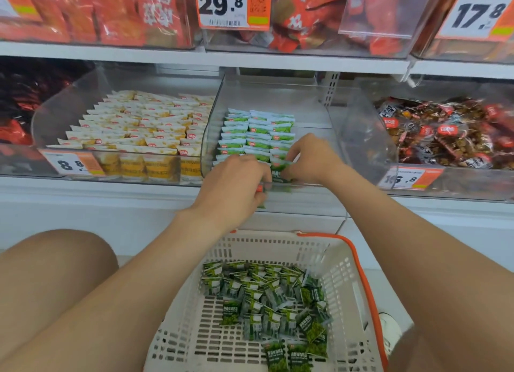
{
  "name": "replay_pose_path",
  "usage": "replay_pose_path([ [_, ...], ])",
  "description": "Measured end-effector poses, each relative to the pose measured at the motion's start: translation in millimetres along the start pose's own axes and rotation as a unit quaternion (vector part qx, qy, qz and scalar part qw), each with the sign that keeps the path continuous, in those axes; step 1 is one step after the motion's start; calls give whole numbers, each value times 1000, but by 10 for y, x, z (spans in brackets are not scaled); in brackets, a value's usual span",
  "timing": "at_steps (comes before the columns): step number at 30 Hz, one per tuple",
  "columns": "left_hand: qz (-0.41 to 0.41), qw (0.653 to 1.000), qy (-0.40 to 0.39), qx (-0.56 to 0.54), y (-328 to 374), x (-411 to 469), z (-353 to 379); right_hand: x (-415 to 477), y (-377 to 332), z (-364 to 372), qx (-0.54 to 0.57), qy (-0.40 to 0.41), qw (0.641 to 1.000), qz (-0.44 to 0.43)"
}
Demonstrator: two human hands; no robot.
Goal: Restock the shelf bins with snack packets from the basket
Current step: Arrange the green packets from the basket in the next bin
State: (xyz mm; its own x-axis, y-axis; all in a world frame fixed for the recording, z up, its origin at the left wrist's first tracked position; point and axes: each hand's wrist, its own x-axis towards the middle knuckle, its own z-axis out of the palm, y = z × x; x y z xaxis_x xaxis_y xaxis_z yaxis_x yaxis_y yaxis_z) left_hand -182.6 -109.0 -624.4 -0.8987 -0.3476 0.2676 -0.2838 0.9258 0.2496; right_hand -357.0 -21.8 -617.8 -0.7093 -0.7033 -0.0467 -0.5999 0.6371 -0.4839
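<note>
Head view: both bare arms reach over a basket to the middle row of a white shop shelf (116,189).
Left hand (236,182): knuckles up at the front lip of the clear plastic middle bin (278,99), fingers curled down over the held green packets (279,174); only a red and green edge shows under the fingers.
Right hand (311,157): inside the same bin, just beside the left hand, fingertips bent and pinching the held green packets from the right.
Bin stock: neat rows of green-and-white snack packets (258,132) fill the bin's left part, behind the hands; its right part is bare.
Basket: a white perforated plastic basket with an orange handle (342,274) stands below the shelf, between the arms.
Basket contents: a heap of loose dark green snack packets (264,296) lies on its floor, toward the right side.
Left neighbour: a clear bin of yellow-and-white packets (139,127) in tidy rows.
Right neighbour: a clear bin of brown packets with red labels (445,132), heaped loosely.
Upper shelf: red snack bags (125,13) behind an orange-and-white price tag (222,4).
</note>
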Motion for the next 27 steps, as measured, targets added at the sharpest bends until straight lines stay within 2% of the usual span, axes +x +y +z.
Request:
replay_pose_path([
  [8, 6, 1000, 7, 9, -30, 11, -1, 110, 75, 87, -21, 76, 996, 39],
  [10, 1, 1000, 25, 10, -35, 1, -35, 43, 77, 19, -33, 75, 996, 41],
  [12, 2, 998, 59, -23, -27, -32, -93, -34, 80, -39, -62, 86, 994, 0],
  [14, 1, 994, 95, -54, 25, -98, -151, -191, 45, -108, -60, 135, 987, -61],
  [17, -59, 991, 104, -57, 133, -261, -143, -624, -106, -200, -18, 201, 970, -135],
  [19, -97, 993, 50, -32, 153, -393, -54, -948, -192, -180, -8, 170, 973, -152],
  [21, -123, 990, -70, 25, 102, -509, 99, -1217, -239, -67, -56, 85, 983, -150],
  [24, -154, 948, -270, 69, -76, -594, 412, -1440, -262, 158, -177, -66, 968, -165],
  [27, -173, 902, -385, 92, -275, -656, 813, -1492, -220, 363, -232, -133, 945, -190],
])
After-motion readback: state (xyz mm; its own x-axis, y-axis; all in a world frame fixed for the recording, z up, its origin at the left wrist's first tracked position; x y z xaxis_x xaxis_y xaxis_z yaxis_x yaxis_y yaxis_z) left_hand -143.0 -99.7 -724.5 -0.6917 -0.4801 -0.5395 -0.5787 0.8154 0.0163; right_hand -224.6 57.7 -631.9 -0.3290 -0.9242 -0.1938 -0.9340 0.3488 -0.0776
